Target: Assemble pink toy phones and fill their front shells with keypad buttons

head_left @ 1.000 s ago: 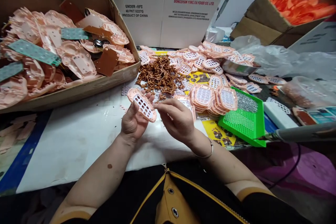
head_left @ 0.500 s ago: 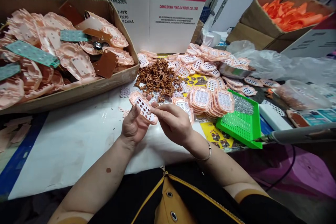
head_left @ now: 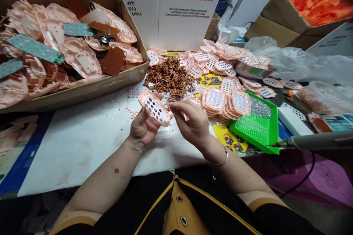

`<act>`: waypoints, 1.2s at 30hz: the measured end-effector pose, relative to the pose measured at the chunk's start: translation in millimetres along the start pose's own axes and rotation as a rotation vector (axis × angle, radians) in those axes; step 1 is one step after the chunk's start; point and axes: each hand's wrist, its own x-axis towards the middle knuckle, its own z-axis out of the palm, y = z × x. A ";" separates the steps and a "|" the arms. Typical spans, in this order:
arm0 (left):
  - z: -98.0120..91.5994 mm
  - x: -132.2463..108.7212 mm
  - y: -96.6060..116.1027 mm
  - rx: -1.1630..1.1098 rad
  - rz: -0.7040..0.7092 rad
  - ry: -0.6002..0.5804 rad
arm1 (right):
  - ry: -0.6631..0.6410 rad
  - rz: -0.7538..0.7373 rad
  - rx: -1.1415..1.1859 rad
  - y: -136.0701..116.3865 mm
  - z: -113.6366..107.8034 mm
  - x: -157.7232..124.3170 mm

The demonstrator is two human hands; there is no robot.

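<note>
My left hand (head_left: 143, 126) is closed around a pink plastic shell (head_left: 150, 100) with a white face and rows of dark oval holes, its face tilted up toward me. Just right of the shell, my right hand (head_left: 193, 123) is pinched, fingertips close to the shell's edge. Whatever sits between those fingertips is too small to make out. Beyond both hands lies a heap of brown branching plastic pieces (head_left: 171, 77). Stacked pink shells with button faces (head_left: 215, 101) stand beyond my right hand. A few small pink bits (head_left: 132, 112) lie left of the held shell.
At left, a cardboard box (head_left: 121, 77) holds pink shells and green and brown boards. A green tray (head_left: 271, 132) with small metal parts is at right, near a grey-handled tool (head_left: 311, 141). More perforated shells (head_left: 223, 65) lie behind. An orange-filled carton (head_left: 275, 11) stands far right.
My right hand's fingertips have moved from over the shell to just off its right edge. The shell has turned slightly in my left hand. Another person's hand at top left is out of view now.
</note>
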 end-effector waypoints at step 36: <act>0.2 -1.1 5.2 0.014 -0.087 -0.069 | -0.175 -0.351 -0.240 -3.5 -4.4 -12.3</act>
